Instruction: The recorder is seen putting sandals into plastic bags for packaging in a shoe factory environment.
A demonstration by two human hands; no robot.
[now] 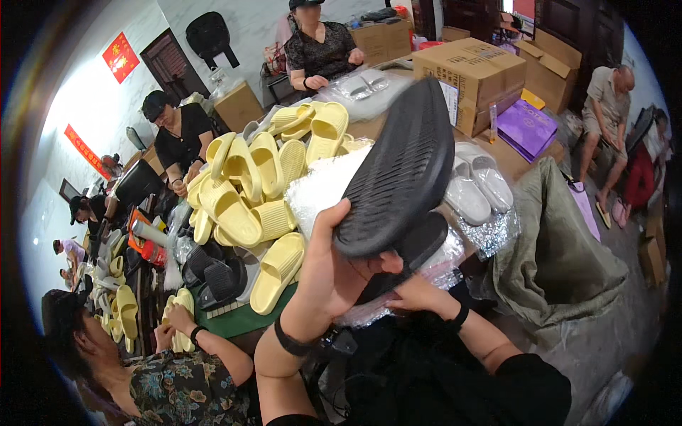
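My left hand (330, 273) grips a black slide sandal (401, 167) and holds it up, ribbed sole toward me. Below it, partly hidden by the raised one, is a second black slide sandal (425, 243). My right hand (419, 292) is closed at that lower sandal's near edge, its fingers partly covered. Clear plastic wrapping (444, 266) lies under and beside it. Just to the right, a pair of light grey slides (479, 186) rests on plastic bags. A heap of pale yellow slides (234, 213) covers the table on the left.
More black slides (220, 280) lie left. A cardboard box (472, 82) and purple bag (527, 128) stand beyond. An olive sack (561, 248) bulges at right. One co-worker (163, 376) handles yellow slides close on my left; others work farther along; people sit at far right.
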